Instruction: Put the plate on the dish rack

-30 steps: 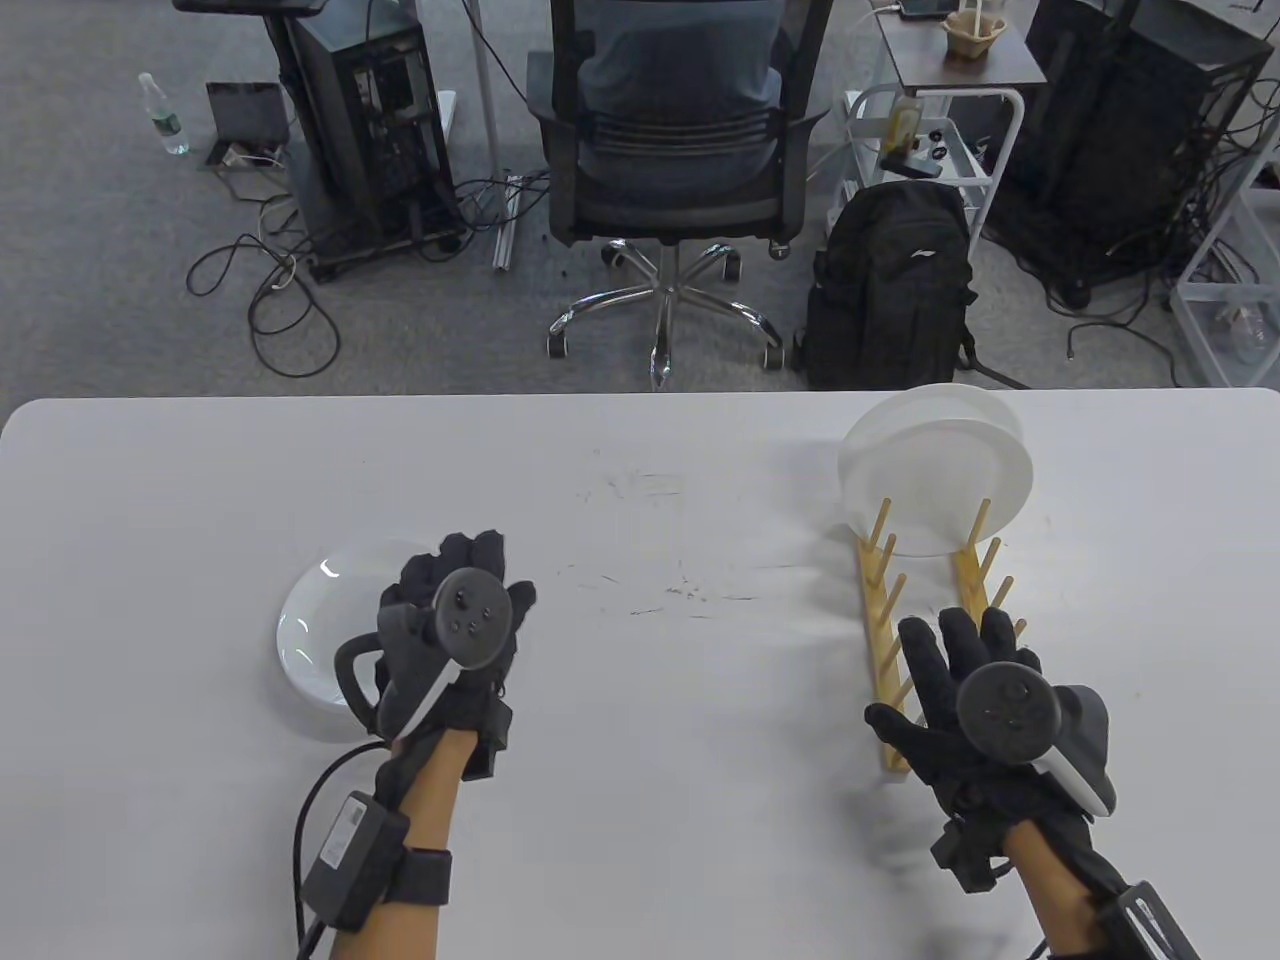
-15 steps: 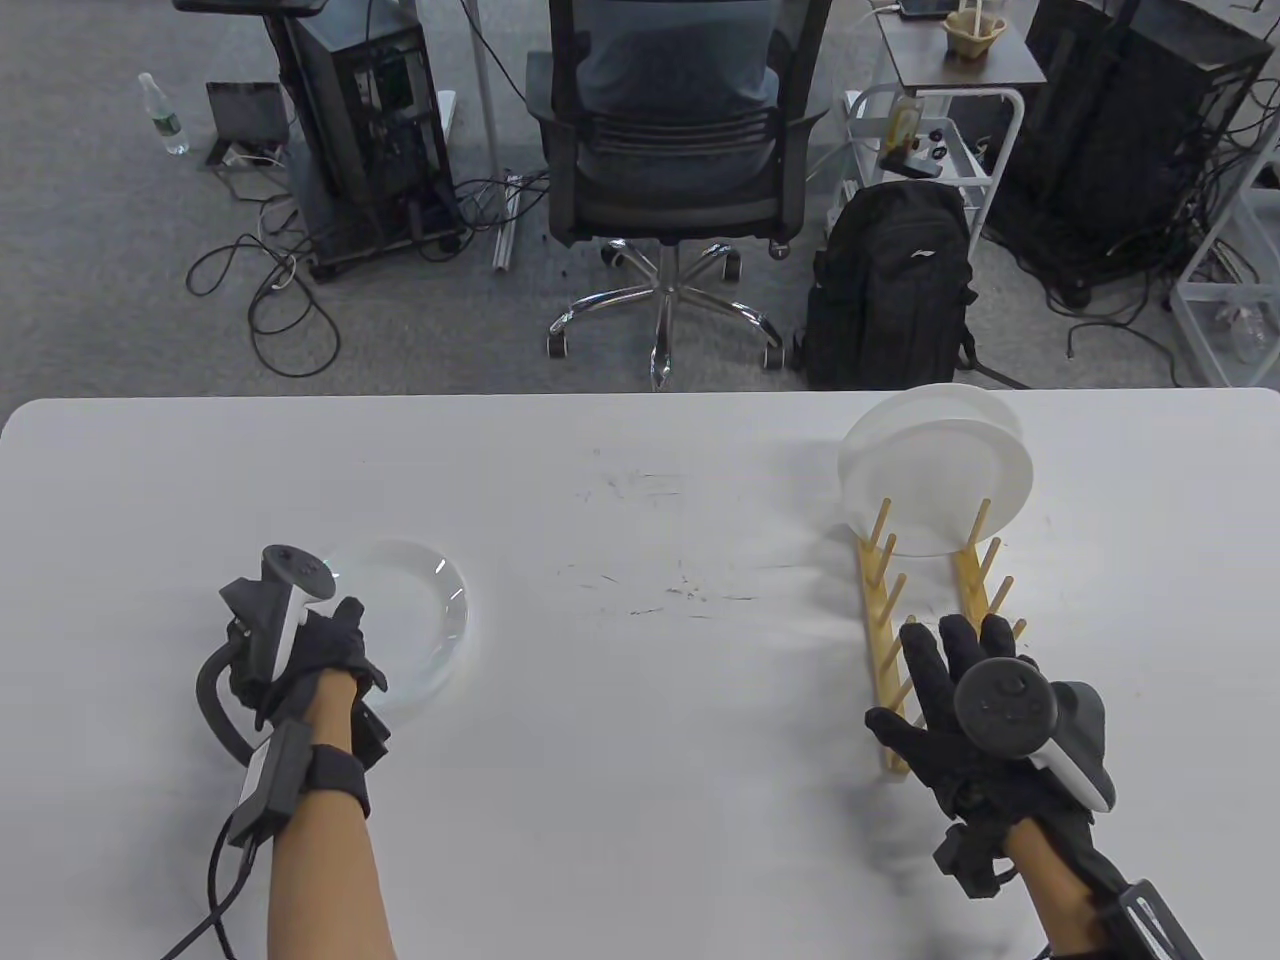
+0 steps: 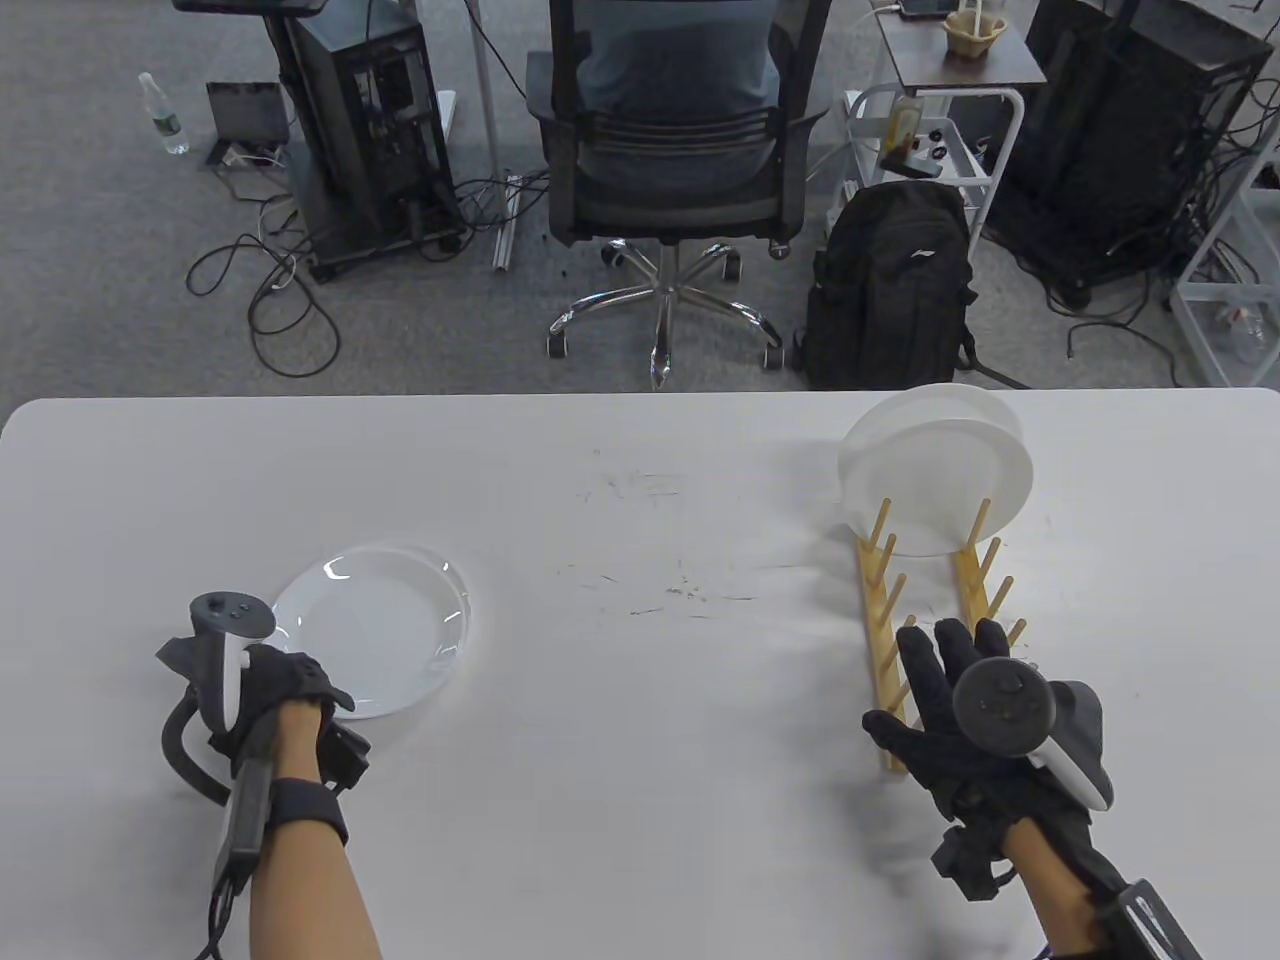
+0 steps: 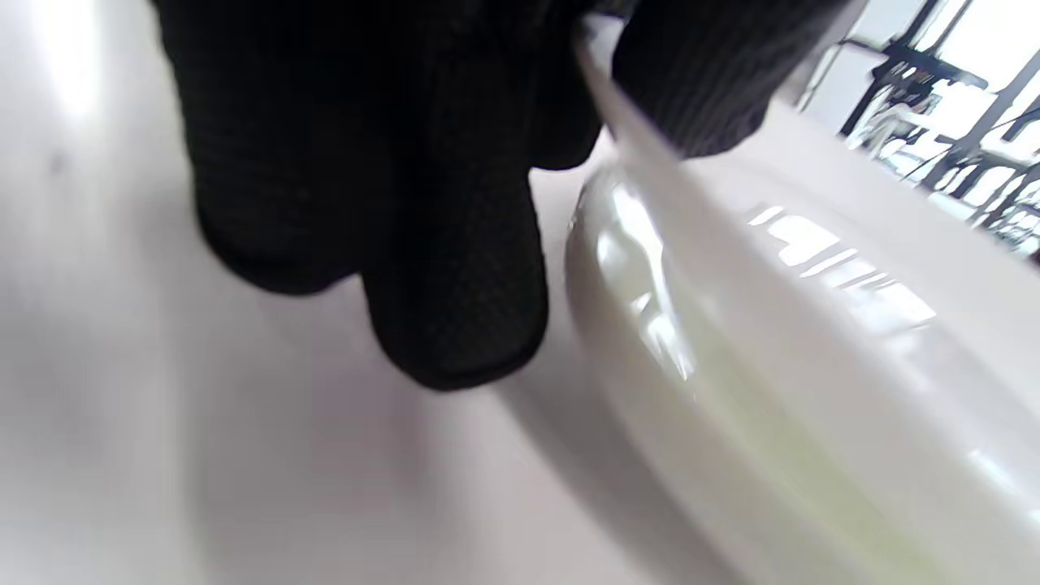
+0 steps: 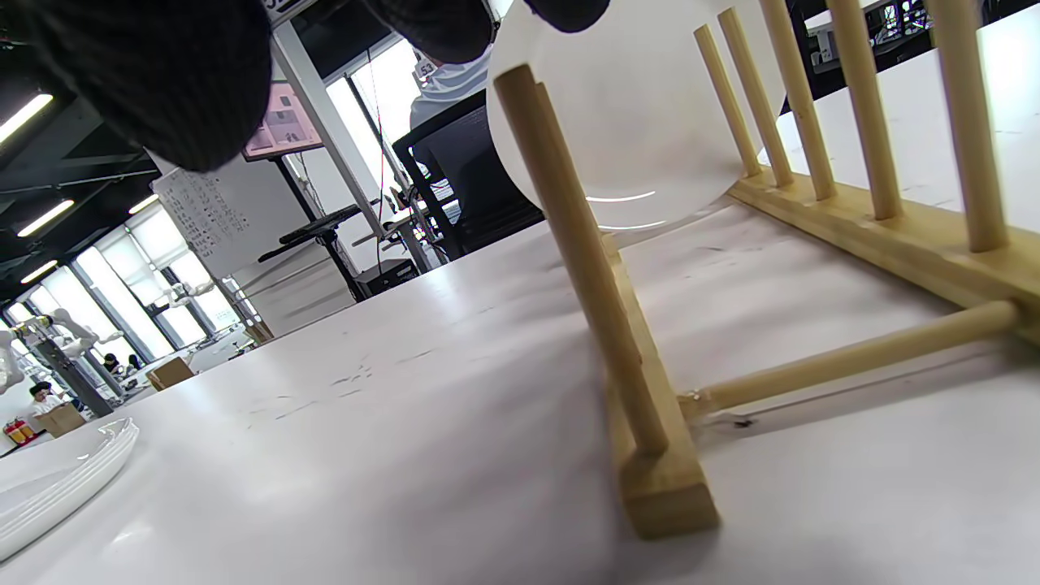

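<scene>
A clear glass plate (image 3: 385, 625) lies on the white table at the left. My left hand (image 3: 325, 700) grips its near-left rim. In the left wrist view the thumb lies over the rim and the fingers (image 4: 455, 309) curl under the plate (image 4: 772, 341). The wooden dish rack (image 3: 882, 640) stands at the right, with a white plate (image 3: 935, 470) upright in its far slots. My right hand (image 3: 940, 660) is open, fingers spread over the rack's near end. The right wrist view shows the rack's pegs (image 5: 585, 244) and the white plate (image 5: 626, 122) close up.
The table's far edge (image 3: 640, 397) borders the floor, where an office chair (image 3: 665, 130), a black backpack (image 3: 890, 290) and computer carts stand. Scuff marks (image 3: 660, 590) show on the table's middle between plate and rack.
My left hand has moved from on top of the plate to its near-left rim and turned on its side to grip it. The right hand has barely moved.
</scene>
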